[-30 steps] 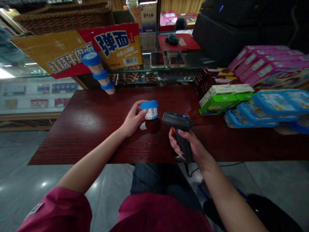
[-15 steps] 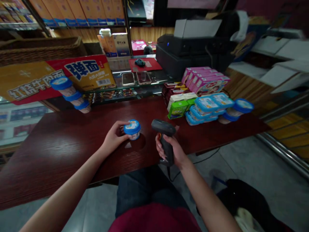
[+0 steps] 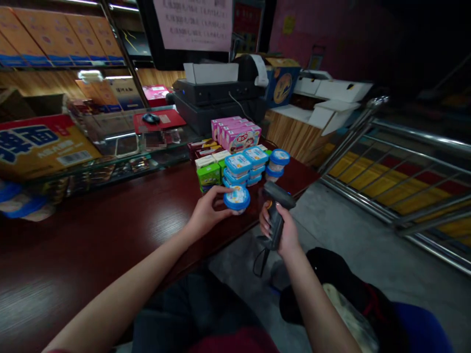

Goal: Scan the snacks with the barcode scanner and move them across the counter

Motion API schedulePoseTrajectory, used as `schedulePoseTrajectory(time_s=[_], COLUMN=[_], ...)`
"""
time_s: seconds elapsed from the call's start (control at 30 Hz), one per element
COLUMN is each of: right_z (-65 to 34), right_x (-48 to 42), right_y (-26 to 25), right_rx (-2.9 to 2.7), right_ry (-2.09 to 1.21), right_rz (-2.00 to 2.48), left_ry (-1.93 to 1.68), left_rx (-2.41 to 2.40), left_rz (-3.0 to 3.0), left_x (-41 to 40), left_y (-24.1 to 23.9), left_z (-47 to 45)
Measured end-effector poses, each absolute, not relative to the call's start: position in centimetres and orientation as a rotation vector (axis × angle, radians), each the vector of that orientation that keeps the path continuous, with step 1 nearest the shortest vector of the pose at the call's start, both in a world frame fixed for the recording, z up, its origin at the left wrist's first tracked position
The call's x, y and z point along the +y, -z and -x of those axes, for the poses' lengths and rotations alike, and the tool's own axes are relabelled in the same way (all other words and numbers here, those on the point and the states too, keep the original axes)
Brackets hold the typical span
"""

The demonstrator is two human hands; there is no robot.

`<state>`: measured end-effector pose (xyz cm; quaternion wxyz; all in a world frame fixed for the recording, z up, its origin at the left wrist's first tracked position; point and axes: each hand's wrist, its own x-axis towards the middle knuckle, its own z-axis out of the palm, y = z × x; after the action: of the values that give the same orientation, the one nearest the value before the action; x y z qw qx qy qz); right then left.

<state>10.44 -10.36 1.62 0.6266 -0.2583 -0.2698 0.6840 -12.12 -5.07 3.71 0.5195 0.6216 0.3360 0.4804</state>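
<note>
The dark red tabletop (image 3: 91,235) carries a stack of boxes and blue-lidded tubs (image 3: 241,164) near its far corner. The right hand (image 3: 280,230) has its fingers (image 3: 265,226) clenched around the grip of a black barcode scanner (image 3: 276,211), held off the table edge. Just beside it, the left hand (image 3: 206,214) grasps a small blue-lidded cup (image 3: 236,198) between curled fingers, over the tabletop's edge before that stack.

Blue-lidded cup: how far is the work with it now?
In hand: the left hand holds the blue-lidded cup over the table; the right hand grips the scanner beside it. Done: unclear, nothing shows a scan. Left, probably: the stacked packs behind.
</note>
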Motion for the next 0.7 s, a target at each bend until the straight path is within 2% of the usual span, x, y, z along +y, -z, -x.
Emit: schedulePoseTrajectory(time_s=[0.3, 0.5, 0.7], right_z=[-16.2, -17.3, -17.2], right_x=[-11.1, -11.4, -11.1], right_y=[-2.2, -2.6, -2.9], right_rx=[-0.511, -0.468, -0.437], right_ry=[-1.385, -1.334, -1.344], right_rz=[0.663, 0.711, 0.772], left_ry=[-1.486, -1.459, -1.459], left_rx=[0.750, 1.016, 1.092], left_rz=[-1.778, -1.918, -1.995], left_x=[2.3, 7.5, 8.8], left_y=[-9.6, -10.2, -9.4], left_z=[-4.0, -7.7, -8.8])
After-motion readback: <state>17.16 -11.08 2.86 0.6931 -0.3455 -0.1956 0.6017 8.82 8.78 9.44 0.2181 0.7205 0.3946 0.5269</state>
